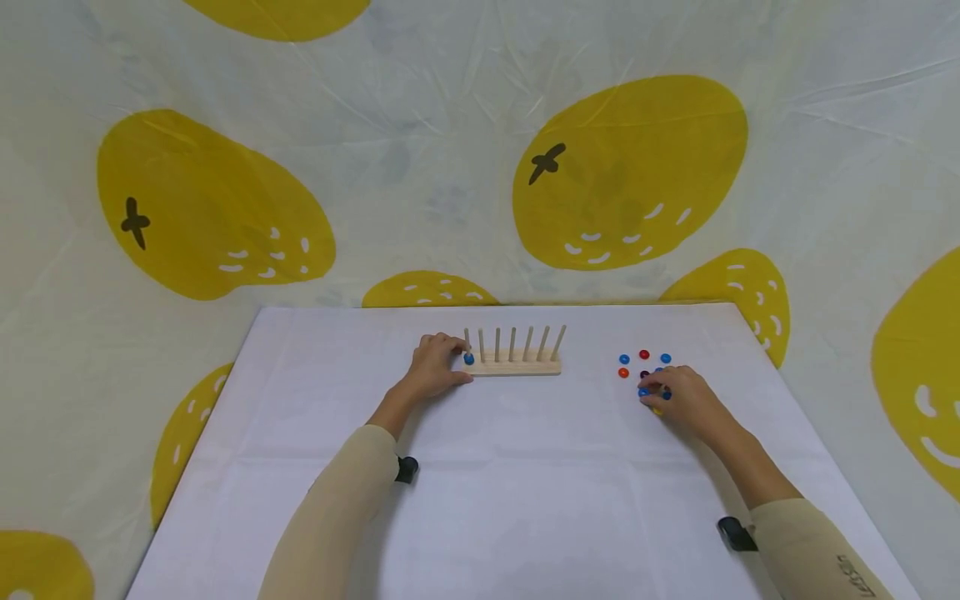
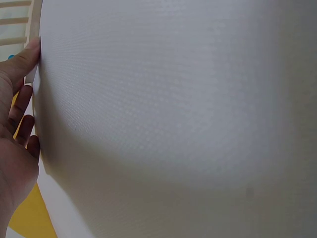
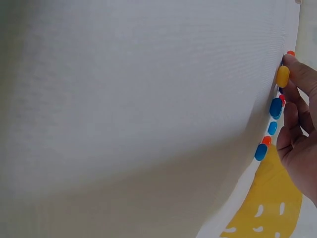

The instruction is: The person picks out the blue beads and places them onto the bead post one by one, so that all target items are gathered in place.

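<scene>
A wooden peg board [image 1: 517, 367] with a row of several upright pegs stands toward the back of the table. One blue bead [image 1: 468, 359] sits low on its leftmost peg. My left hand [image 1: 435, 367] holds the board's left end, thumb at the front edge and fingers behind. To the right, my right hand [image 1: 684, 402] pinches a blue bead [image 1: 642, 392] between thumb and forefinger, over a group of loose beads. A yellow bead [image 3: 283, 77] lies just by the thumb in the right wrist view. The hand partly covers some beads.
Loose beads include a red bead [image 1: 644, 354], an orange-red bead [image 1: 623, 373] and a light blue bead [image 1: 624, 359]. A white cloth [image 1: 525, 492] covers the table. Behind its far edge hangs a fabric backdrop [image 1: 420, 167] with yellow fruit shapes.
</scene>
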Demonstrator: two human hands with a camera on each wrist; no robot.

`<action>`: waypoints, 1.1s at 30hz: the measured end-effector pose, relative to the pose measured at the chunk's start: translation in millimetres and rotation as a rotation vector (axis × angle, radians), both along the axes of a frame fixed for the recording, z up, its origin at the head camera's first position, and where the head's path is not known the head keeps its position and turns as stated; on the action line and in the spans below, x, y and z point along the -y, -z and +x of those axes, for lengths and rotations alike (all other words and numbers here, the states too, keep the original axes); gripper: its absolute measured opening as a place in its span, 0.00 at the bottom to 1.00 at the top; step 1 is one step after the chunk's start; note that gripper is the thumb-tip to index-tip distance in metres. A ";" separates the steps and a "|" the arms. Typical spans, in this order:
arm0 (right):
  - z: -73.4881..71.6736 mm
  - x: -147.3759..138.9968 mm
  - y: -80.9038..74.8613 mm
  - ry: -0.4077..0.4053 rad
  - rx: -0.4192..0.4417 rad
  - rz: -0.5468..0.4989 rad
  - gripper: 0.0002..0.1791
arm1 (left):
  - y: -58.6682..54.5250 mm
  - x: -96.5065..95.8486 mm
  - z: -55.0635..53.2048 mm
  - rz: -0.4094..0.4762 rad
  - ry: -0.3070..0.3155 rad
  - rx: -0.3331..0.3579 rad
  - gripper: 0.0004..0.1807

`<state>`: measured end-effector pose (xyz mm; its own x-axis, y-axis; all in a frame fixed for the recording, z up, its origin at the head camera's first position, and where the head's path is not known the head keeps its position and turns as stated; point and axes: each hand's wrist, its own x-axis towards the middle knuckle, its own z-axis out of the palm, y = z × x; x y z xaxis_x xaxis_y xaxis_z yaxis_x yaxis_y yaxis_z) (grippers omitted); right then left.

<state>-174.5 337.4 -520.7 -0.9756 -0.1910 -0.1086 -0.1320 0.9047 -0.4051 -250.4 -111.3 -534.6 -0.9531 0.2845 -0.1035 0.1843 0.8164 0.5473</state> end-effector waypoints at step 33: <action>-23.5 84.2 -54.7 -0.213 -0.305 -0.221 0.14 | -0.9 1.4 2.0 0.020 -0.010 -0.006 0.31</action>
<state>-198.0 253.2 -466.0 -0.8929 -0.3779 0.2449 -0.4502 0.7403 -0.4993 -248.4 -112.6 -533.7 -0.9564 0.2769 -0.0925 0.1794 0.8073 0.5622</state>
